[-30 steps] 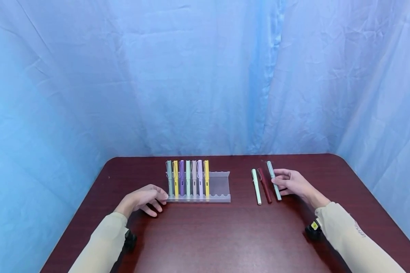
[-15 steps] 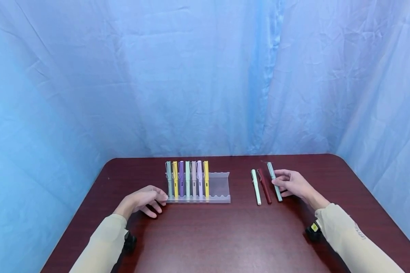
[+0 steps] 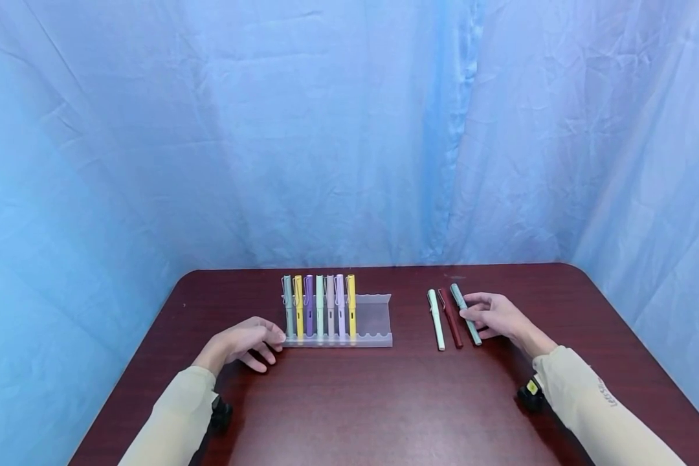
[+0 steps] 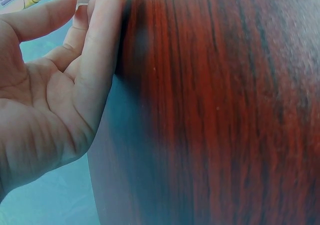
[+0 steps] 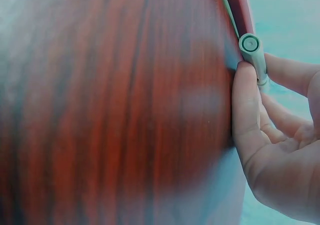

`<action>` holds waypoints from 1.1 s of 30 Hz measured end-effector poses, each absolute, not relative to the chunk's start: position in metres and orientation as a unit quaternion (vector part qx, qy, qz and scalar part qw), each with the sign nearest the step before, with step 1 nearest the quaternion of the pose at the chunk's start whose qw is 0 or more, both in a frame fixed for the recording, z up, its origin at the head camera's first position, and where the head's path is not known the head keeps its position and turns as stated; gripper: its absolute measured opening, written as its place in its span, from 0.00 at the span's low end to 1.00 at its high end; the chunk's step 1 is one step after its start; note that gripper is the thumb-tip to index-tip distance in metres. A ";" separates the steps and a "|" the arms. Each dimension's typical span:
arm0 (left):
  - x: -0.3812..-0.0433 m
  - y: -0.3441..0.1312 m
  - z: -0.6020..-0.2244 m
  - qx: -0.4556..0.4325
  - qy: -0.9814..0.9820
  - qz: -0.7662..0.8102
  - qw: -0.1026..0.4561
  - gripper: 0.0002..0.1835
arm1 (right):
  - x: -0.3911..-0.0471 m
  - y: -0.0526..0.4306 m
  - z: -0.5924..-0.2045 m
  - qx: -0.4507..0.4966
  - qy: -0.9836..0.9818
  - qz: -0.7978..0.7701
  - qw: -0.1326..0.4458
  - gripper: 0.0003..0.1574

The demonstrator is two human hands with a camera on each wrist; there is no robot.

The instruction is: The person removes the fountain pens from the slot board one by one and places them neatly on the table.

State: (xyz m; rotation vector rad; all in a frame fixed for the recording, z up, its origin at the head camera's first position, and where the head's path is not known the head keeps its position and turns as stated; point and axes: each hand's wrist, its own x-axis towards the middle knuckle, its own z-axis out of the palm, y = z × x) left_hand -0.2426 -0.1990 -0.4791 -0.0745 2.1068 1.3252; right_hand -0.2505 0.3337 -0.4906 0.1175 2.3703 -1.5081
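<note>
Slim grey-green pen (image 3: pixel 457 296) sits pinched in the right hand's (image 3: pixel 498 315) grip, just right of the slim dark-red pen (image 3: pixel 451 319), long axis slanting away leftward; left hand (image 3: pixel 246 340) well apart!

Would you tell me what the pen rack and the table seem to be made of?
Table: glossy wood or wood-look laminate, given its streaked grain and reflected sheen. Pen rack: probably smooth, translucent plastic, as the table shows through.
</note>
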 end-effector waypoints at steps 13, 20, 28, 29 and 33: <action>-0.243 -0.201 -0.482 -0.035 0.800 0.504 0.324 0.11 | -0.249 0.330 -0.493 0.036 0.841 -0.517 0.157 0.38; -0.243 -0.200 -0.482 -0.035 0.801 0.504 0.320 0.10 | -0.248 0.329 -0.492 0.039 0.846 -0.509 0.152 0.36; -0.241 -0.200 -0.481 -0.027 0.802 0.503 0.321 0.12 | -0.249 0.334 -0.492 0.051 0.834 -0.525 0.164 0.37; -0.241 -0.200 -0.481 -0.027 0.802 0.502 0.321 0.12 | -0.249 0.334 -0.491 0.051 0.831 -0.528 0.165 0.37; -0.240 -0.200 -0.482 -0.027 0.802 0.502 0.321 0.12 | -0.247 0.331 -0.484 0.039 0.826 -0.538 0.163 0.36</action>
